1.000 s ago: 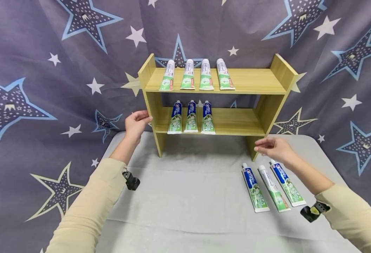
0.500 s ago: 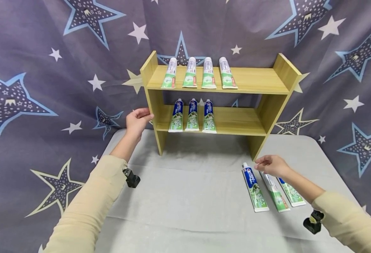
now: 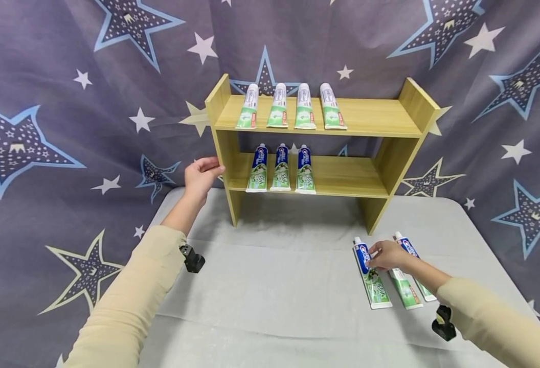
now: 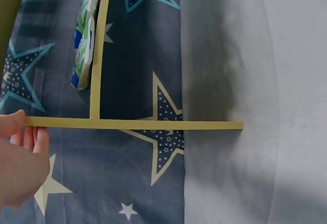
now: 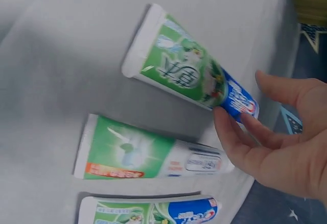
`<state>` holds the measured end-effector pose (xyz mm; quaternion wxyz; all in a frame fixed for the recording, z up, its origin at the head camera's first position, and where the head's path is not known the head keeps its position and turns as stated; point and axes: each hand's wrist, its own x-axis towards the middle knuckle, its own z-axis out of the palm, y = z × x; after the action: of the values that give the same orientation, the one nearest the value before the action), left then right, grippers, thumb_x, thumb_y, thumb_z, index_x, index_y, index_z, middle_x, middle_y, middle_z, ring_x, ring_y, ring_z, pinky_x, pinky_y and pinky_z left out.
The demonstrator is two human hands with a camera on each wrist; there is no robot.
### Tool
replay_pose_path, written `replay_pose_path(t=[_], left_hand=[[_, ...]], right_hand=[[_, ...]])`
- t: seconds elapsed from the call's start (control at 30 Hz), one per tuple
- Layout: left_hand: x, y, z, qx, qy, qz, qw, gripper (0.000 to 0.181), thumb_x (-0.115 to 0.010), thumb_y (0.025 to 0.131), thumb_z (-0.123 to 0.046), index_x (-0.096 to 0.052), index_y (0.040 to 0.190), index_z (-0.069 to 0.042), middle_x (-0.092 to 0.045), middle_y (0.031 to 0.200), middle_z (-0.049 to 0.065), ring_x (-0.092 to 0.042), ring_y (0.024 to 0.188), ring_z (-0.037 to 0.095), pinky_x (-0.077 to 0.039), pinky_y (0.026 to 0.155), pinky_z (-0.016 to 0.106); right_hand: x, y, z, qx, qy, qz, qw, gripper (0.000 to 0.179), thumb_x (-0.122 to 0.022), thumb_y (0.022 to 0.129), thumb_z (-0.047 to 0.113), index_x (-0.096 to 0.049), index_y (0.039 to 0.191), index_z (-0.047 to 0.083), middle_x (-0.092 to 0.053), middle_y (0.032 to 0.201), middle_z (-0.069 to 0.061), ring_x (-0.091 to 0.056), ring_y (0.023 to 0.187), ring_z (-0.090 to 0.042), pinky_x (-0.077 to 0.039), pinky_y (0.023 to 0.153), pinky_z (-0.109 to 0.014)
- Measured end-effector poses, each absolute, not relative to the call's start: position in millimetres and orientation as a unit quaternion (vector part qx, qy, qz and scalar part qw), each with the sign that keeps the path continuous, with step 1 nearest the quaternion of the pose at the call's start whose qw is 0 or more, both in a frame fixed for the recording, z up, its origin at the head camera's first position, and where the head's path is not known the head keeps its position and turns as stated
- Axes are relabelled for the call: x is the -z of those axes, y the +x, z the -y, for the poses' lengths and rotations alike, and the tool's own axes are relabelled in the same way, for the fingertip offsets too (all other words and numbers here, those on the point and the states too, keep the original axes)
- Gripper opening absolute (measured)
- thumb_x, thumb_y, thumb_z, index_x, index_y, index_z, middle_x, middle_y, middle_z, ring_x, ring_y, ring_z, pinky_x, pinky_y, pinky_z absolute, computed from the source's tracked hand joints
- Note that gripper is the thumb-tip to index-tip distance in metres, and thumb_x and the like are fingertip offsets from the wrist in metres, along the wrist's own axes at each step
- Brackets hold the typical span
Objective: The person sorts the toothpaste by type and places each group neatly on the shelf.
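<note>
Head view: seven tubes (image 3: pixel 305 174) up on the shelf (image 3: pixel 348 176), three tubes (image 3: pixel 407 292) remain before its right end; left hand (image 3: pixel 199 180) pinches its side, right hand (image 3: pixel 388 256), thumb and fingers apart, meets the blue tube (image 3: pixel 375 290).

Head cam looks fwd & down from up high, far enough back to get the whole shelf (image 3: pixel 366 115), much of the bench (image 3: pixel 261 286), plus L hand (image 3: pixel 198 179) & R hand (image 3: pixel 387 255). L wrist cam is nearer, faces the shelf's L side, & its view lies sideways, so up is on the left. R wrist cam looks down at the bench, v. close, also turned. Head & L both see L hand on the shelf; head & R share R hand & 3 tubes (image 5: pixel 135 155).
</note>
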<state>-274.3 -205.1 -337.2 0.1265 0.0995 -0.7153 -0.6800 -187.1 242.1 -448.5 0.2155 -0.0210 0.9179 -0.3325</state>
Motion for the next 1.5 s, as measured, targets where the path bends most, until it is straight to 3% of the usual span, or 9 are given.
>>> replay_pose_path(t=[0.27, 0.7, 0.93, 1.13, 1.3, 1.37, 1.5], left_hand=[[335.2, -273.3, 204.8, 0.681, 0.099, 0.713, 0.13, 0.026, -0.068, 0.084, 0.002, -0.062, 0.11, 0.001, -0.061, 0.072, -0.02, -0.059, 0.073, -0.005, -0.05, 0.075, 0.009], [330.8, -272.6, 206.0, 0.712, 0.108, 0.684, 0.118, 0.024, -0.067, 0.085, 0.002, -0.062, 0.108, -0.001, -0.062, 0.074, -0.016, -0.061, 0.071, -0.004, -0.052, 0.073, 0.009], [333.1, -273.3, 207.0, 0.726, 0.119, 0.669, 0.107, 0.018, -0.066, 0.085, 0.002, -0.062, 0.099, -0.008, -0.063, 0.074, -0.013, -0.062, 0.07, -0.003, -0.056, 0.083, 0.016], [334.1, -272.0, 206.5, 0.723, 0.12, 0.673, 0.103, 0.033, -0.065, 0.086, 0.003, -0.06, 0.119, 0.005, -0.063, 0.075, -0.014, -0.061, 0.071, -0.004, -0.053, 0.074, 0.01], [334.8, -271.3, 205.8, 0.719, 0.118, 0.677, 0.104, 0.038, -0.066, 0.086, 0.002, -0.058, 0.122, 0.007, -0.062, 0.075, -0.015, -0.061, 0.071, -0.004, -0.054, 0.073, 0.009], [335.0, -270.9, 205.4, 0.72, 0.116, 0.677, 0.102, 0.039, -0.066, 0.086, 0.002, -0.057, 0.123, 0.007, -0.062, 0.075, -0.015, -0.061, 0.071, -0.005, -0.055, 0.079, 0.013], [334.3, -269.2, 204.2, 0.729, 0.11, 0.668, 0.1, 0.041, -0.065, 0.086, 0.003, -0.056, 0.125, 0.009, -0.062, 0.073, -0.016, -0.061, 0.07, -0.005, -0.055, 0.078, 0.011]], right_hand=[[462.3, -189.9, -240.2, 0.335, 0.015, -0.923, 0.19, 0.036, -0.074, 0.076, 0.005, -0.056, 0.102, -0.011, -0.061, 0.072, -0.008, -0.062, 0.06, -0.012, -0.061, 0.062, -0.03], [477.4, -191.1, -233.7, 0.335, 0.049, -0.923, 0.18, 0.038, -0.077, 0.075, 0.008, -0.055, 0.1, -0.009, -0.058, 0.079, -0.012, -0.057, 0.062, -0.013, -0.059, 0.057, -0.026], [481.2, -185.6, -226.5, 0.312, 0.064, -0.935, 0.155, 0.036, -0.079, 0.074, 0.017, -0.058, 0.091, -0.006, -0.06, 0.079, -0.014, -0.057, 0.068, -0.018, -0.051, 0.055, -0.024], [481.6, -183.3, -223.3, 0.324, 0.083, -0.93, 0.156, 0.038, -0.079, 0.075, 0.017, -0.058, 0.093, -0.008, -0.063, 0.082, -0.017, -0.06, 0.071, -0.02, -0.052, 0.058, -0.025], [482.8, -182.6, -226.6, 0.375, 0.117, -0.901, 0.181, 0.037, -0.077, 0.078, 0.014, -0.055, 0.098, -0.008, -0.059, 0.086, -0.015, -0.058, 0.072, -0.017, -0.054, 0.059, -0.024], [482.6, -182.0, -227.9, 0.396, 0.128, -0.889, 0.189, 0.035, -0.077, 0.078, 0.011, -0.054, 0.096, -0.007, -0.057, 0.084, -0.012, -0.056, 0.069, -0.014, -0.053, 0.057, -0.022], [478.3, -180.2, -228.8, 0.425, 0.134, -0.874, 0.194, 0.032, -0.078, 0.076, 0.009, -0.055, 0.093, -0.005, -0.056, 0.077, -0.005, -0.052, 0.061, -0.009, -0.048, 0.053, -0.019]])
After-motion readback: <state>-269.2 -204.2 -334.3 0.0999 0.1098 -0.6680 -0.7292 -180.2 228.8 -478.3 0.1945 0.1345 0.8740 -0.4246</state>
